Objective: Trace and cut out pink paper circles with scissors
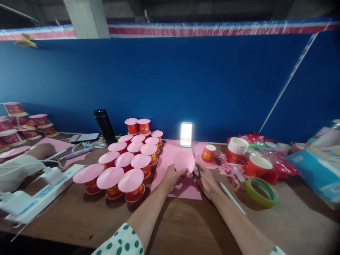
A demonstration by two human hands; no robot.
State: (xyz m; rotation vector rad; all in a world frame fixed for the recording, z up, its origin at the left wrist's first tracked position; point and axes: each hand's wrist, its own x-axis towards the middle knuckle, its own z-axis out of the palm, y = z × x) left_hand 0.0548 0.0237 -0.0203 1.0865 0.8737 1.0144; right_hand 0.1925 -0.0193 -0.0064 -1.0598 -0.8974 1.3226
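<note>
My left hand [172, 177] pinches the lower left edge of a round pink paper disc [184, 163]. Closed round the handles of dark scissors [196, 173], my right hand [207, 180] is at the disc's lower right edge. Whether the blades touch the paper cannot be made out. Beneath both hands lie pink paper sheets [165, 161]. To the left stand several upturned red paper cups [134, 194], each topped by a pink disc [130, 180]. A single red cup [209, 154] stands upside down just beyond my right hand.
At right are pink paper scraps [228, 169], a white pen [232, 198], a tape roll [260, 192] and stacked cups [237, 147]. A lit phone [186, 134] leans at the back. Left are a black bottle [104, 125], a power strip [47, 193] and another person's arm [16, 170].
</note>
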